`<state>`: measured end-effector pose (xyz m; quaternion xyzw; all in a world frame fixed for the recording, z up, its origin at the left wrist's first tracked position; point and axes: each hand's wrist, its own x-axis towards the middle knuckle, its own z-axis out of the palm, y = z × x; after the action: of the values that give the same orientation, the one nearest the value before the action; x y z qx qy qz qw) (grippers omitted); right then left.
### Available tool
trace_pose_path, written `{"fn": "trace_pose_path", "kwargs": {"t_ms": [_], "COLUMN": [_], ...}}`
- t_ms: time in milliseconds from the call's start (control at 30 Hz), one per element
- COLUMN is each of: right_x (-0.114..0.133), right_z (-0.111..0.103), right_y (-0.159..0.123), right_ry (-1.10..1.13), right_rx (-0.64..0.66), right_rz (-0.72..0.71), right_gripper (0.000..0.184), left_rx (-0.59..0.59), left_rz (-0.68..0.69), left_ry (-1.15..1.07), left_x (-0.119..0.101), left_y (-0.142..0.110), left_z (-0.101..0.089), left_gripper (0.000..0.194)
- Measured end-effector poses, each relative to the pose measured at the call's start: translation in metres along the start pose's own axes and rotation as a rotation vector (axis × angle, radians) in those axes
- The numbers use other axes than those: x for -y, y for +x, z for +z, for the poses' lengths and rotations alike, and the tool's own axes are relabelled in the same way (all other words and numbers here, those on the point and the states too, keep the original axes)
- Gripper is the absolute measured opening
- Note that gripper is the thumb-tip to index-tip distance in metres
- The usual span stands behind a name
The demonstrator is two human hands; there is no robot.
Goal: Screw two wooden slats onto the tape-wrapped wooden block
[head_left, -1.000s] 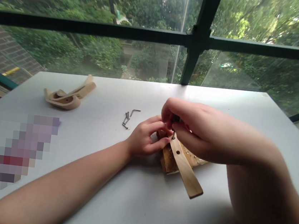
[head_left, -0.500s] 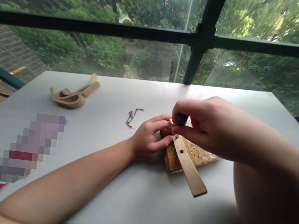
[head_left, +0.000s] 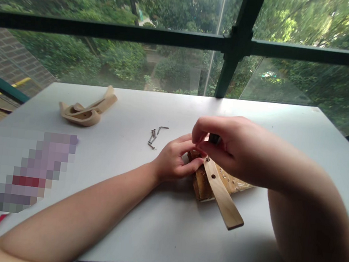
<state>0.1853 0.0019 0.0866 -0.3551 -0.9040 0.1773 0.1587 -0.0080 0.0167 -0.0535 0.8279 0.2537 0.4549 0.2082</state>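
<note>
My left hand (head_left: 174, 160) pinches the upper end of a wooden strip (head_left: 222, 195) and presses it onto a brown wooden block (head_left: 201, 186) in the middle of the white table (head_left: 121, 209). Just above it, my right hand (head_left: 223, 147) is closed around a small dark tool (head_left: 214, 138) that stands upright over a screw at the strip's top hole. The strip has a second hole lower down and juts toward me to the right. A clear plastic bag (head_left: 234, 182) of small parts lies under my right hand, partly hidden.
Several loose screws and a bent metal key (head_left: 155, 137) lie left of my hands. A pile of curved wooden pieces (head_left: 84, 110) sits at the far left. A blurred patch (head_left: 33, 171) covers the near left. Windows run behind the table's far edge.
My right hand's fingers have shifted round the tool, from a raised grip to a lower one over the screw. My left hand and the strip have stayed put.
</note>
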Motion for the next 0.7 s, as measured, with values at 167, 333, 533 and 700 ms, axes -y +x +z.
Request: {"fn": "trace_pose_path", "kwargs": {"t_ms": [167, 333, 533, 700], "right_x": [0.003, 0.009, 0.005, -0.002], "right_z": [-0.001, -0.005, -0.011, -0.013], "right_y": [-0.002, -0.009, -0.017, -0.017], "right_ry": [0.078, 0.027, -0.02, -0.126], "right_rx": [0.094, 0.087, 0.097, 0.041], "right_rz": [-0.022, 0.077, 0.093, 0.072], "right_gripper": [0.011, 0.006, 0.017, 0.015], "left_rx": [-0.011, -0.007, 0.03, 0.042], "left_rz": [0.042, 0.052, -0.017, -0.038], "left_ry": [-0.022, -0.036, -0.038, -0.047], "left_x": [0.002, 0.0, -0.004, -0.003], "left_y": [0.0, 0.001, 0.002, 0.001], "left_z": [0.001, 0.0, -0.001, -0.001], "left_gripper": [0.017, 0.019, 0.013, 0.011]}}
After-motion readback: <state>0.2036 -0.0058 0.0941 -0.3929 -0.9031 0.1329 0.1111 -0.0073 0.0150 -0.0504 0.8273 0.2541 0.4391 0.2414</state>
